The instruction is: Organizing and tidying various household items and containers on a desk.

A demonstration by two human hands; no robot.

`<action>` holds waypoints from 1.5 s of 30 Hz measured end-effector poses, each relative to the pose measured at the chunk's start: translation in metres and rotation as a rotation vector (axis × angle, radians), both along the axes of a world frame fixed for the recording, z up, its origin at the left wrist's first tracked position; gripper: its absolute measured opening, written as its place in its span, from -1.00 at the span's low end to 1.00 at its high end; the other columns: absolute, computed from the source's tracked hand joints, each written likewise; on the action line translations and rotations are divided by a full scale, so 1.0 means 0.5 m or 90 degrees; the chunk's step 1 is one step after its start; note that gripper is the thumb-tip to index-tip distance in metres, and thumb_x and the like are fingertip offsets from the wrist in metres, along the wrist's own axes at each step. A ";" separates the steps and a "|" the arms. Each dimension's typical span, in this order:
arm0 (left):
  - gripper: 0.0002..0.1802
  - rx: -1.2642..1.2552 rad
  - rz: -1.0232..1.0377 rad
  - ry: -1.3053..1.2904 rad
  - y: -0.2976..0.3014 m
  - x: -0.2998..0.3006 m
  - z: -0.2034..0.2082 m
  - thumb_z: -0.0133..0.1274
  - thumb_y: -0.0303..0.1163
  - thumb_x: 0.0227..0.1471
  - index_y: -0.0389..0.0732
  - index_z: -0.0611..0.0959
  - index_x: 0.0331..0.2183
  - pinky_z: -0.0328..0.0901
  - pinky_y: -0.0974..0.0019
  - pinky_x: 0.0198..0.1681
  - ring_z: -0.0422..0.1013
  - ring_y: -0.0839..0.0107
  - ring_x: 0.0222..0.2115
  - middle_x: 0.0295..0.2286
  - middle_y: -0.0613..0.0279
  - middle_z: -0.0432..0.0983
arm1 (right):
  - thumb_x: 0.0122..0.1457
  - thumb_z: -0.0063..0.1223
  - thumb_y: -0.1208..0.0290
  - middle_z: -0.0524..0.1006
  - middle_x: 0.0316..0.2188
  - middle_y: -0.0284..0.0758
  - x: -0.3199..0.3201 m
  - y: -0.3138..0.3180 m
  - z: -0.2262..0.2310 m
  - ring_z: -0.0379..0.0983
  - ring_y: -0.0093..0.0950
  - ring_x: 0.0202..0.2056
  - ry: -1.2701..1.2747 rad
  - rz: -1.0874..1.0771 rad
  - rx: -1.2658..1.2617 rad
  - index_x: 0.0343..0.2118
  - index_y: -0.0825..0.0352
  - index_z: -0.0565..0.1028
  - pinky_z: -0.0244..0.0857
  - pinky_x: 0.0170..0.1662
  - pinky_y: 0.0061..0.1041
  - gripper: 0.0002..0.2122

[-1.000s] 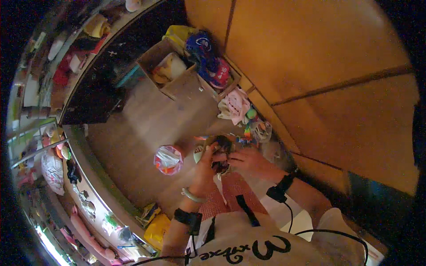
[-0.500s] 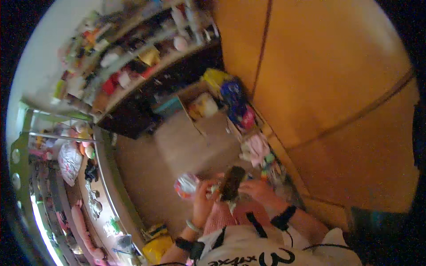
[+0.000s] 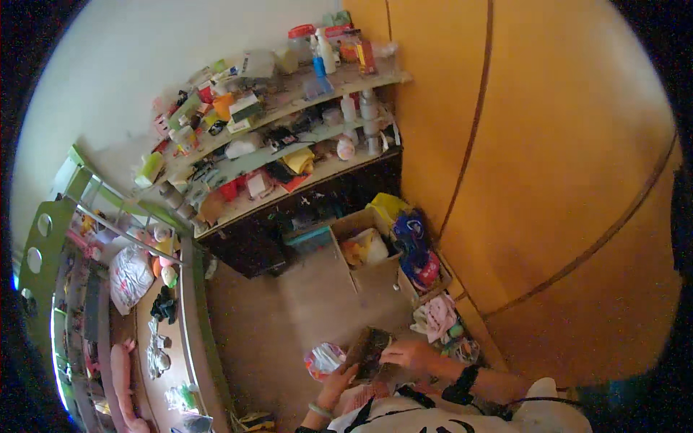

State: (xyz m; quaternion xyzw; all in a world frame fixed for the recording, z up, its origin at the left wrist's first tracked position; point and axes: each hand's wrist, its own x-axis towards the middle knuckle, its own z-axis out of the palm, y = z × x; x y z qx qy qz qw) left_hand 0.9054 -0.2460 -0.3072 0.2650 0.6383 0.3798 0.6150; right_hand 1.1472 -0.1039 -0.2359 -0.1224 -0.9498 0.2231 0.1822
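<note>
Dark box [image 3: 366, 351] sits nearer person than carton [image 3: 379, 278]. Left hand [image 3: 341, 378] grips box's left edge, seemingly steadying it; right hand [image 3: 408, 354] bends at box's right side, likely left free for reaching in, cannot tell if gripping. Bin [image 3: 312, 368] near-left of carton, crowding left hand. Cloth [image 3: 436, 317] near-right of carton; blue bundle [image 3: 413, 249] just right.

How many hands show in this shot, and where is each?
2: the left hand at the near left edge of the dark box, the right hand at its right side. No other hand shows.
</note>
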 end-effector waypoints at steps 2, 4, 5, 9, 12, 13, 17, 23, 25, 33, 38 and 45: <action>-0.43 0.149 -0.077 0.126 0.007 -0.047 -0.005 0.13 -0.14 0.06 -0.23 0.47 0.04 0.39 0.32 -0.18 0.44 0.38 -0.20 -0.16 0.13 0.51 | 0.04 0.03 0.46 0.52 -0.21 -0.41 -0.039 0.019 0.005 0.51 -0.40 -0.26 0.066 0.012 0.030 -0.21 0.17 0.55 0.42 -0.22 -0.46 -0.77; -0.42 0.319 -0.149 0.237 0.031 -0.083 0.016 0.13 -0.13 0.07 -0.22 0.46 0.06 0.39 0.33 -0.17 0.44 0.41 -0.20 -0.17 0.16 0.51 | 0.05 0.06 0.45 0.52 -0.22 -0.41 -0.071 0.039 0.013 0.51 -0.39 -0.27 0.057 0.024 0.033 -0.21 0.16 0.55 0.42 -0.22 -0.46 -0.79; -0.41 0.156 -0.054 0.094 0.039 -0.093 0.036 0.14 -0.14 0.07 -0.25 0.45 0.06 0.39 0.33 -0.16 0.44 0.41 -0.19 -0.16 0.17 0.51 | 0.06 0.08 0.44 0.52 -0.22 -0.41 -0.088 0.045 0.017 0.51 -0.39 -0.27 0.056 0.035 0.041 -0.21 0.15 0.55 0.42 -0.22 -0.46 -0.80; -0.39 -0.012 -0.168 0.084 0.078 -0.162 0.144 0.14 -0.17 0.07 -0.32 0.42 0.07 0.35 0.36 -0.11 0.40 0.46 -0.13 -0.09 0.19 0.47 | 0.05 0.12 0.43 0.52 -0.21 -0.41 -0.158 0.076 0.042 0.50 -0.38 -0.26 0.097 0.048 0.043 -0.22 0.15 0.55 0.42 -0.22 -0.46 -0.80; -0.40 0.163 -0.049 -0.030 0.074 -0.194 0.180 0.12 -0.19 0.09 -0.34 0.41 0.07 0.33 0.36 -0.08 0.39 0.44 -0.11 -0.09 0.20 0.47 | 0.05 0.09 0.43 0.51 -0.18 -0.41 -0.197 0.100 0.063 0.50 -0.37 -0.24 0.076 0.047 0.008 -0.20 0.15 0.55 0.42 -0.21 -0.46 -0.78; -0.40 0.124 -0.040 -0.028 0.077 -0.201 0.181 0.12 -0.19 0.09 -0.34 0.41 0.07 0.33 0.36 -0.08 0.39 0.44 -0.11 -0.09 0.20 0.47 | 0.05 0.06 0.43 0.51 -0.18 -0.41 -0.214 0.110 0.069 0.50 -0.37 -0.23 0.081 0.053 0.026 -0.18 0.14 0.54 0.42 -0.20 -0.46 -0.76; -0.46 0.218 0.085 0.112 0.098 -0.202 0.158 0.08 -0.21 0.12 -0.31 0.43 0.05 0.33 0.30 -0.11 0.44 0.34 -0.16 -0.14 0.16 0.52 | 0.06 -0.05 0.43 0.50 -0.15 -0.45 -0.271 0.145 0.090 0.49 -0.40 -0.21 0.107 0.076 0.069 -0.12 0.09 0.52 0.43 -0.21 -0.48 -0.71; -0.62 0.330 0.062 0.256 0.106 -0.252 0.176 -0.10 -0.26 0.22 -0.35 0.52 -0.07 0.33 0.27 -0.31 0.43 0.38 -0.33 -0.32 0.08 0.52 | 0.06 -0.06 0.43 0.48 -0.12 -0.56 -0.330 0.210 0.093 0.48 -0.50 -0.18 0.046 0.105 0.109 -0.07 0.05 0.48 0.42 -0.19 -0.51 -0.67; -0.61 0.404 0.004 0.382 0.126 -0.283 0.186 -0.09 -0.28 0.22 -0.37 0.51 -0.05 0.33 0.27 -0.34 0.43 0.39 -0.31 -0.33 0.07 0.53 | 0.09 -0.08 0.42 0.46 -0.09 -0.51 -0.364 0.231 0.091 0.45 -0.48 -0.13 0.019 0.140 0.027 -0.05 0.07 0.47 0.39 -0.12 -0.51 -0.68; -0.57 0.355 0.186 0.366 0.285 -0.328 0.244 -0.09 -0.22 0.23 -0.41 0.54 -0.08 0.35 0.28 -0.32 0.47 0.33 -0.35 -0.33 -0.05 0.56 | 0.03 0.09 0.52 0.35 -0.03 -0.19 -0.428 0.643 0.246 0.29 -0.20 0.02 0.154 -0.004 0.013 -0.06 0.31 0.43 0.19 0.10 -0.32 -0.65; -0.57 0.219 0.196 0.321 0.430 -0.373 0.251 -0.11 -0.24 0.23 -0.40 0.51 -0.03 0.34 0.28 -0.24 0.46 0.24 -0.27 -0.23 -0.06 0.55 | -0.04 0.24 0.33 0.21 0.11 -0.07 -0.333 1.154 0.453 0.22 -0.12 0.08 0.382 -0.535 0.247 0.16 0.28 0.23 0.21 0.08 -0.21 -0.34; -0.60 0.290 0.356 0.166 0.624 -0.416 0.149 -0.09 -0.25 0.23 -0.40 0.55 -0.10 0.32 0.33 -0.37 0.40 0.30 -0.45 -0.40 0.04 0.54 | -0.20 0.38 0.01 0.16 0.13 0.06 -0.302 1.500 0.585 0.08 0.00 0.18 0.359 -0.735 0.241 0.24 0.28 0.06 0.09 0.17 -0.12 -0.03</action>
